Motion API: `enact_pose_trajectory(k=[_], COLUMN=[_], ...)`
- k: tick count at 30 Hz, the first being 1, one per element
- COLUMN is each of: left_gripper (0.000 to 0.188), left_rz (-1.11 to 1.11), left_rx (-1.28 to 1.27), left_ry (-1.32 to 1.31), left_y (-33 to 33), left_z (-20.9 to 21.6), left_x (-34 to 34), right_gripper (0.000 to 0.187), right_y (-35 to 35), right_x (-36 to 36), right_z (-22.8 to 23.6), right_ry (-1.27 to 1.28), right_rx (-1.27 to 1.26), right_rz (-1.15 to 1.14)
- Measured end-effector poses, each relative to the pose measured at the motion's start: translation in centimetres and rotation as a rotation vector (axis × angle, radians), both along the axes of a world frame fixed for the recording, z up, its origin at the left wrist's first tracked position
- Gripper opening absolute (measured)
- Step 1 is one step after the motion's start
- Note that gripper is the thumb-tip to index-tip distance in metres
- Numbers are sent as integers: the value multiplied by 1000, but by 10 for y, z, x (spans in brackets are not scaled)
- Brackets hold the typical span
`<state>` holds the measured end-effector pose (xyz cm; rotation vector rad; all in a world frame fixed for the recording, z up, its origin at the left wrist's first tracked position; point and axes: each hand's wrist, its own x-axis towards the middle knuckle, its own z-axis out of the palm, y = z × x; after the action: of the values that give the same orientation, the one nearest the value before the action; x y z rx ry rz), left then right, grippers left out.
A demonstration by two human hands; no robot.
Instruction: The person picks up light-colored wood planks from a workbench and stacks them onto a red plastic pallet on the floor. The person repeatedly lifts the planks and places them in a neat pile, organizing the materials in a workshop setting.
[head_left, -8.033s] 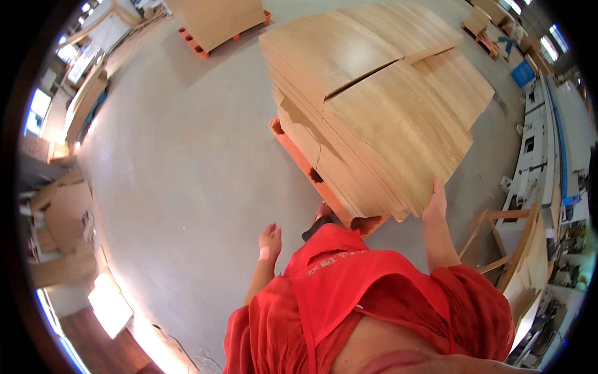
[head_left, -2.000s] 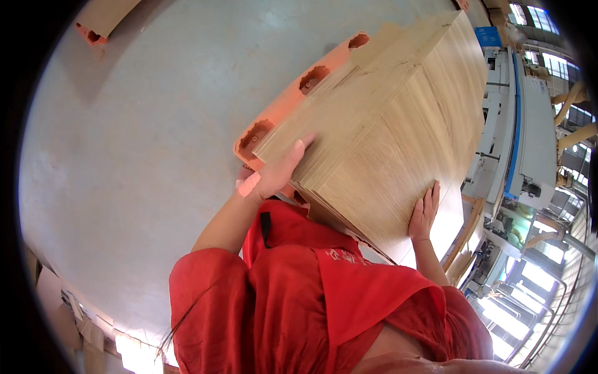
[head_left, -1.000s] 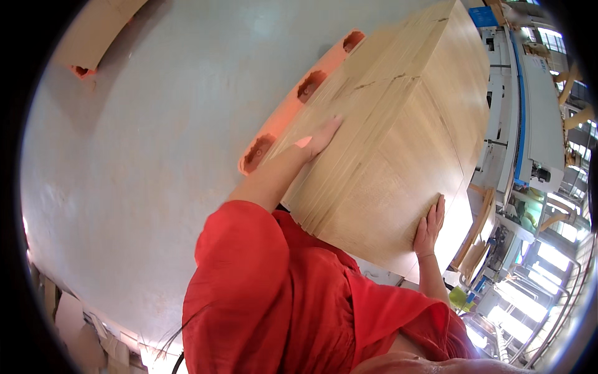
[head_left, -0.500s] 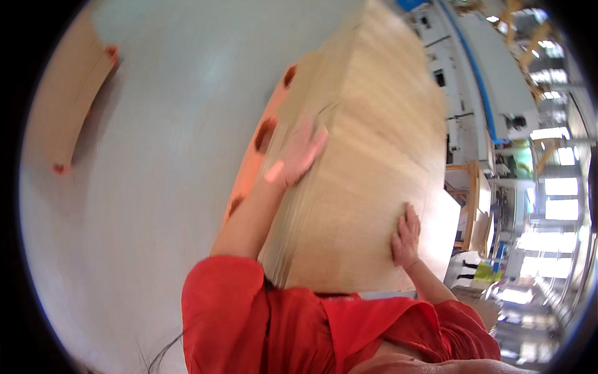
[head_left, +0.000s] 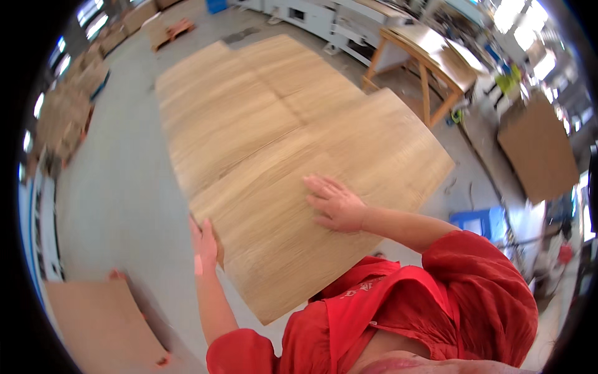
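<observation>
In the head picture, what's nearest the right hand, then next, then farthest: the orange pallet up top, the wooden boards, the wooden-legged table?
1. Wooden boards: directly beneath the right hand.
2. Wooden-legged table: upper right, beyond the boards.
3. Orange pallet: far off, upper left.

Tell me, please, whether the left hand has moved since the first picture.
Yes, inward: the left hand went from clear of the panel stack to its edge.

Red apron [head_left: 346,315]: pale lettering [head_left: 359,288] runs across the front.
Lettering: too small and blurred; no words can be read.
</observation>
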<state>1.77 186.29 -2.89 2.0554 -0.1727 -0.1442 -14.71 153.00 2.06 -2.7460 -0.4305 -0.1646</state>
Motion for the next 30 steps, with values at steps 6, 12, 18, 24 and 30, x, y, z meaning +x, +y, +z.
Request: enact_pose_trajectory(k=[6,12,18,24,30], left_gripper=[61,55,54,50,49], left_rz=[121,-174,-652,-852,-987], left_rx=[728,657,415,363,249], left_ry=[-249,-417,-434,-448,-481], left_y=[-54,-271,-518,-660,-797], left_z=[36,68,51,59,34], left_x=[-58,-155,-220,-228,-195], right_gripper=[31,28,27,28,34], right_y=[-101,-276,-394,-485,-603], right_x=[-149,-332,-447,-443,-400], right_z=[-3,-5,-15,-37,-30], right_ry=[-251,-110,63,104,253], right_rx=[282,386,449,573,540], right_rz=[-131,-687,-973,-1008,-928])
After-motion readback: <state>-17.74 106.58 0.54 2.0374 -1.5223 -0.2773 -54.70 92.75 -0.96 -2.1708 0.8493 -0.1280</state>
